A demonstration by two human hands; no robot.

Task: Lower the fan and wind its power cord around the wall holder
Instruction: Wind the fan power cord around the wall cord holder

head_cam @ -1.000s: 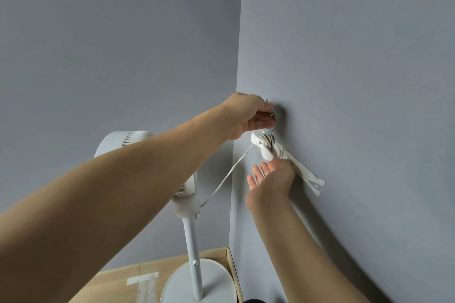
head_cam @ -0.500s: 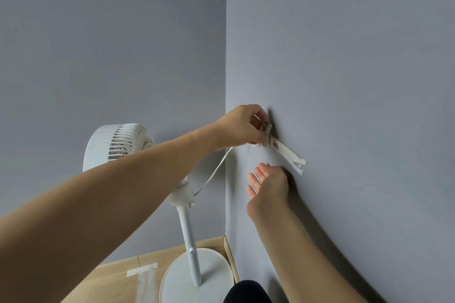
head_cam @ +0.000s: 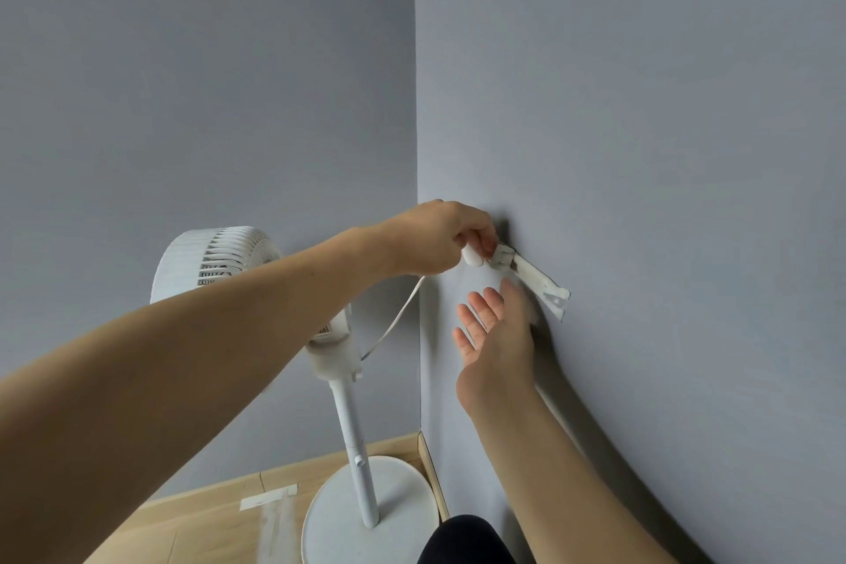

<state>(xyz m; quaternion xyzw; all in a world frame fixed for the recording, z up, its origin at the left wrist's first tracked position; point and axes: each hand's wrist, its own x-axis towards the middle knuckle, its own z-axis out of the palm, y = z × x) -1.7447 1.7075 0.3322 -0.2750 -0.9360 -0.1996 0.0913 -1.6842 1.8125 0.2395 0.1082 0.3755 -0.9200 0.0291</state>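
Left hand (head_cam: 435, 238) pinching plug (head_cam: 474, 258) beside holder (head_cam: 533, 277); cord (head_cam: 398, 316) trailing from holder down to fan (head_cam: 219, 261) | right hand (head_cam: 496, 325) hovering open-palmed, empty, below holder | risk: slack letting coils slip off

grey walls (head_cam: 206, 82), wooden floor (head_cam: 206, 527), tape strip (head_cam: 268, 497)

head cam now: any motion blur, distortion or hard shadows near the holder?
Head view: the right hand is slightly smeared at its wall-side edge; the left hand and wall holder read sharp. Wide-angle bends the right arm's soft shadow on the wall. Lighting is even, no glare.
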